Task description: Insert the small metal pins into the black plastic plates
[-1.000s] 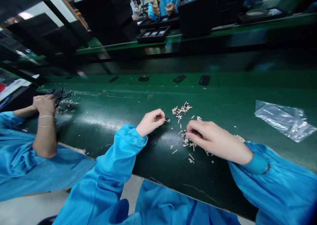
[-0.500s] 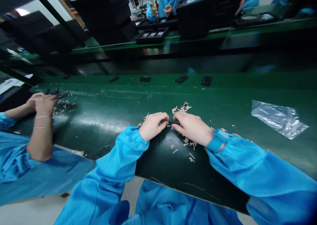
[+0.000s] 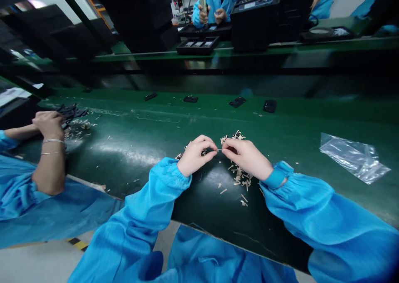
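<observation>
Green surface (image 3: 140, 150), glossy, strewn with tan slivers (image 3: 238, 175). Left hand (image 3: 197, 155) and right hand (image 3: 246, 157) meet fingertip to fingertip, both pinched on 1 thin sliver (image 3: 219, 150) held between them just above surface, beside main pile. Step in hand looks like joining or peeling tiny piece; next move likely calls for fine, steady pinch. Against 0.5 s ago: hands lifted slightly, sliver now visible between them. Co-worker's hand (image 3: 48, 123) at far left; plastic bag (image 3: 353, 157) at right.
</observation>
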Available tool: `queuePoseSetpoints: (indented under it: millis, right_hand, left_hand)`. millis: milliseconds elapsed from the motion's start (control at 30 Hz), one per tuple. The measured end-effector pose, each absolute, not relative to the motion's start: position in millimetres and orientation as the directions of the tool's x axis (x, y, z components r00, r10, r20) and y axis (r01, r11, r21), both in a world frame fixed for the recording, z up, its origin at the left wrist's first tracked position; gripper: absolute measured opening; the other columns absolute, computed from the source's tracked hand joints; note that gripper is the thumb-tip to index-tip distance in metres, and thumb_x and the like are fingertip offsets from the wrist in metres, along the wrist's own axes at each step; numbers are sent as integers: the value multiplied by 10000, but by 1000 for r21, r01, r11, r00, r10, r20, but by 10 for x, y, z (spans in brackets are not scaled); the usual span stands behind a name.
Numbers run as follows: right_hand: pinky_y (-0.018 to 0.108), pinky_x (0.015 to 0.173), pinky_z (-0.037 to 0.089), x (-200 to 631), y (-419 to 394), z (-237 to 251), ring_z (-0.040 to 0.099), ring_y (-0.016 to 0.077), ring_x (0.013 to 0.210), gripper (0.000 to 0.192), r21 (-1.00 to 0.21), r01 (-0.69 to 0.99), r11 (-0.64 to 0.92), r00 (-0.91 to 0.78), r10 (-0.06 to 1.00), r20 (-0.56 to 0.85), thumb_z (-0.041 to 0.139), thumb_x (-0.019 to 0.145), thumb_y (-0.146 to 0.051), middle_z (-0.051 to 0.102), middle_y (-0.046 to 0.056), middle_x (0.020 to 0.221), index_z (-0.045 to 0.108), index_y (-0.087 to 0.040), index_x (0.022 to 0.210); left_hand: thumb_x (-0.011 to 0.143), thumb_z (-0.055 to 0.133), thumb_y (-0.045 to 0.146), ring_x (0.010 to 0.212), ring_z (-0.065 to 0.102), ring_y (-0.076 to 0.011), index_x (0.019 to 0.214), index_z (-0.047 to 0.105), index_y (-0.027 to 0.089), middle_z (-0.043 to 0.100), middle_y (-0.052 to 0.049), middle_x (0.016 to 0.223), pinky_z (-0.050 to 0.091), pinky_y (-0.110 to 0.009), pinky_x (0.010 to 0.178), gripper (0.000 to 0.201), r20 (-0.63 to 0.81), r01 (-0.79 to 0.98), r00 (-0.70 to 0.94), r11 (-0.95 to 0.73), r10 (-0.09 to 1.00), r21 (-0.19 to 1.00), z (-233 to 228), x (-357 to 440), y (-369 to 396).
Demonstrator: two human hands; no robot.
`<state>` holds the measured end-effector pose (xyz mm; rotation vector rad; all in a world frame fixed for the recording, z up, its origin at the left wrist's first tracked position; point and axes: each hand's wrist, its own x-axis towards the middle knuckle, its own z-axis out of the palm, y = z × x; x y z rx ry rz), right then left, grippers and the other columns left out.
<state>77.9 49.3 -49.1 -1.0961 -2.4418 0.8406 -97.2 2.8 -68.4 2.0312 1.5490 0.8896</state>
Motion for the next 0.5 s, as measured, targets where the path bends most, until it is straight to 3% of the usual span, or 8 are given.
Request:
queuePoseSetpoints:
  millis: [133, 233, 333, 500]
  right_hand:
    - [202, 518, 325, 900, 427, -436, 463, 97, 534, 115, -653, 565, 503, -601, 794, 92, 486, 805, -169, 510, -43, 586, 502, -190, 693]
    - [222, 541, 358, 1024, 334, -432, 502, 120, 589, 50, -591, 629, 506, -480, 850, 217, 521, 799, -223, 544, -18, 660, 506, -189, 766]
    - [248, 612, 400, 1134, 238, -447, 548, 152, 718, 72, -441, 667, 600, -466, 798, 381, 500, 827, -230, 582, 21, 766, 549, -183, 801]
    - [273, 663, 424, 1244, 181, -470, 556, 174, 765, 167, -282, 674, 683, -524, 711, 469, 448, 860, -191, 606, 52, 780, 601, -156, 803]
  left_hand:
    - [739, 562, 103, 724, 538, -109, 725, 613, 157, 551, -11, 763, 434, -218, 639, 75, 284, 625, 154, -316, 946, 714, -584, -812, 49]
    - [724, 550, 80, 681, 514, -103, 672, 575, 154, 526, 10, 693, 409, -219, 626, 93, 323, 652, 145, -336, 935, 679, -537, -665, 79]
    - [716, 532, 73, 664, 502, -108, 634, 533, 155, 499, 16, 658, 403, -226, 621, 116, 368, 669, 171, -382, 914, 638, -511, -503, 92]
    - [737, 512, 96, 690, 502, -132, 659, 531, 164, 508, -1, 678, 412, -253, 642, 104, 414, 726, 244, -448, 877, 521, -469, -298, 46]
